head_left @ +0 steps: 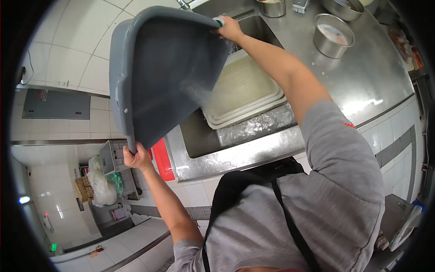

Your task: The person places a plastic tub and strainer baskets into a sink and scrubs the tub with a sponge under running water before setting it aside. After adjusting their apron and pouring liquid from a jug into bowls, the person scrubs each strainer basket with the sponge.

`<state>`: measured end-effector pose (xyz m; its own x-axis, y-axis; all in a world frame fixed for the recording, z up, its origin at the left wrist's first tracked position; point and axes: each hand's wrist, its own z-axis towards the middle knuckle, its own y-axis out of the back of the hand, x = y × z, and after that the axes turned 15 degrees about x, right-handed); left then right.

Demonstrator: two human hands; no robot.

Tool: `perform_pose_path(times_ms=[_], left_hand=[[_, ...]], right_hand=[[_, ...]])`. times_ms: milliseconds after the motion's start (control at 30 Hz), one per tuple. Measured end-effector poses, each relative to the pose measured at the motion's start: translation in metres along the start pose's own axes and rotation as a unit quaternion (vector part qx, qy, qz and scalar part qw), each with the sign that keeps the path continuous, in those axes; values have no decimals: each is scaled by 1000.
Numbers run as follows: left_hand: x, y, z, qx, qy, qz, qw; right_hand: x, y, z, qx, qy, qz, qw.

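A large grey plastic tub (167, 68) is tilted on its side above the sink, its wet inside turned toward the basin. My left hand (138, 157) is closed around its near lower rim. At the far upper corner, my right hand (230, 30) grips the rim beside a small green-and-white round piece (219, 21) that I cannot make out. A blurred whitish splash shows near the tub's lower edge. Below it, pale perforated trays (247, 86), stacked together, lie in the metal sink (195, 140). Water ripples around them.
On the steel counter (362, 86) right of the sink stand a round metal pot (333, 36) with whitish contents, another metal bowl (344, 8), a metal container (272, 7) and a brush (301, 5). A red panel (162, 159) is by the sink's left front corner.
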<state>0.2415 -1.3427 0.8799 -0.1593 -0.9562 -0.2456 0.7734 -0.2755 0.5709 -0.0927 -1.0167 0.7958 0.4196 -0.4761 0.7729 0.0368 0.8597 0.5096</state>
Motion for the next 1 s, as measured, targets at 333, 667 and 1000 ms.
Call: perform_pose_path(times_ms=[333,667,1000], left_hand=[[-35,-7,58,101,-27,-147,984],[-155,-71,141,323,-93,185,923],[-150,-48,108,409,-114,138,895]], right_hand=[[57,35,4,-122,170,-127,970],[117,54,-41,-60,315,-171,931],[-28,79,-67,-200,109,-183,956]])
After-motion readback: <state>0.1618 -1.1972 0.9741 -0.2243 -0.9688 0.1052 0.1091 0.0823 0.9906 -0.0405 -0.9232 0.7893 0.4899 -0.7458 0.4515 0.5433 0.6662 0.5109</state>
